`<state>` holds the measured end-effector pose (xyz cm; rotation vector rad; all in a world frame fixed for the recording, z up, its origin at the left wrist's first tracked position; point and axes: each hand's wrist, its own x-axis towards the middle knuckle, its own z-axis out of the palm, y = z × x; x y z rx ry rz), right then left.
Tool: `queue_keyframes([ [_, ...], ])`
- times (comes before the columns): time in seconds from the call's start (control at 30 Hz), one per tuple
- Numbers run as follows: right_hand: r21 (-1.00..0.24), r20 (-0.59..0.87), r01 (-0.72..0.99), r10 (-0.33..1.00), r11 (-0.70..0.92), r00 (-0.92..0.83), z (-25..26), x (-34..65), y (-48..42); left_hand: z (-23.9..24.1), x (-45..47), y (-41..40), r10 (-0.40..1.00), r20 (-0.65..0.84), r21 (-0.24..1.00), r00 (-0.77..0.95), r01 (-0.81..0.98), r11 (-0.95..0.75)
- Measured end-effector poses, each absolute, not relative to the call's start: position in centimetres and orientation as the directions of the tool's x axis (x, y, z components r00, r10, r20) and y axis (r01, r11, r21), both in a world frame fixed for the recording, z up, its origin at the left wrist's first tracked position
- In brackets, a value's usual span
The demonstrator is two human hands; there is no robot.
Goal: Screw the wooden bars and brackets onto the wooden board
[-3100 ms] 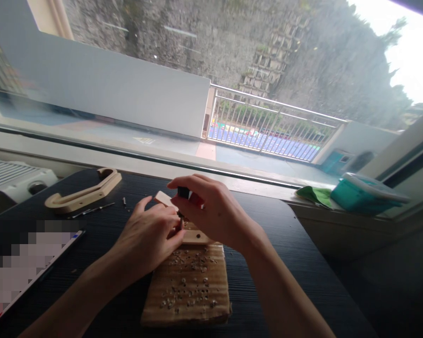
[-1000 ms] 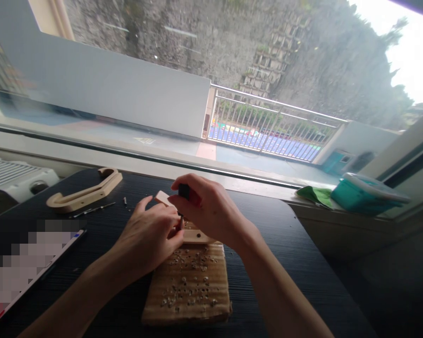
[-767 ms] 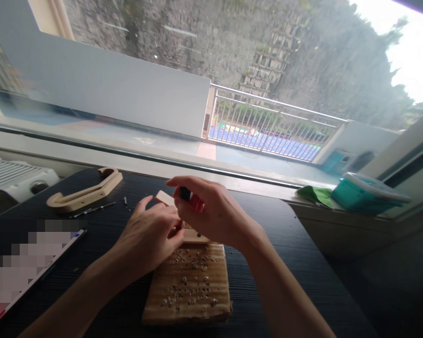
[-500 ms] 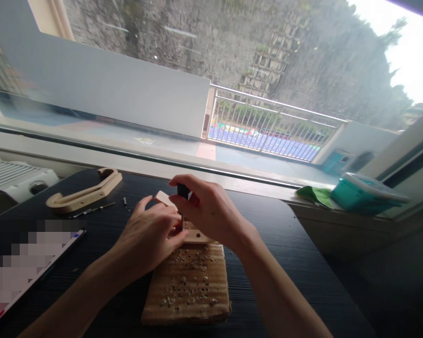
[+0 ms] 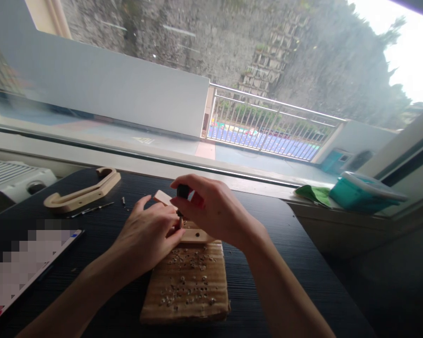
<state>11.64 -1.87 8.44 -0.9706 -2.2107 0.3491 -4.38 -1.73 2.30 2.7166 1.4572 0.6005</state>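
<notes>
My right hand [image 5: 211, 211] pinches the black and red handle of a small hand drill [image 5: 182, 191], held upright with its bit down on a pale wooden piece [image 5: 193, 234]. My left hand [image 5: 146, 234] is curled round the left part of that wooden piece and presses it down. The piece rests on the far edge of a brown cardboard pad [image 5: 186, 286] strewn with wood chips. All of it lies on a dark table [image 5: 285, 263].
A curved wooden part [image 5: 82, 192] lies at the far left of the table, with thin metal bits [image 5: 91, 210] and a screw beside it. A blurred paper sheet [image 5: 17, 263] is at the near left. A teal box [image 5: 364, 192] and green cloth [image 5: 312, 194] sit on the sill.
My right fingers have shifted their grip round the drill handle, as in twisting it. The left hand and the wooden piece stay in place. The view has shifted slightly.
</notes>
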Motion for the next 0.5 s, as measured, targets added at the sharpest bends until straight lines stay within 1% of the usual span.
queue_keyframes([
  [0.13,-0.474,0.465,0.565,0.737,0.675,-0.49,8.44,11.67,-1.85,2.19,-4.41,-1.71,0.805,0.327,0.151,0.496,0.813,-0.562],
  [0.23,-0.493,0.47,0.526,0.721,0.693,-0.51,8.61,11.8,-2.1,2.3,-4.39,-1.82,0.798,0.33,0.141,0.504,0.81,-0.57],
  [0.37,-0.54,0.475,0.481,0.721,0.691,-0.504,8.58,11.79,-2.12,2.35,-4.39,-1.82,0.798,0.339,0.17,0.498,0.802,-0.573],
  [0.5,-0.532,0.483,0.502,0.731,0.682,-0.482,8.34,11.63,-1.85,2.25,-4.39,-1.72,0.798,0.347,0.178,0.493,0.801,-0.572],
])
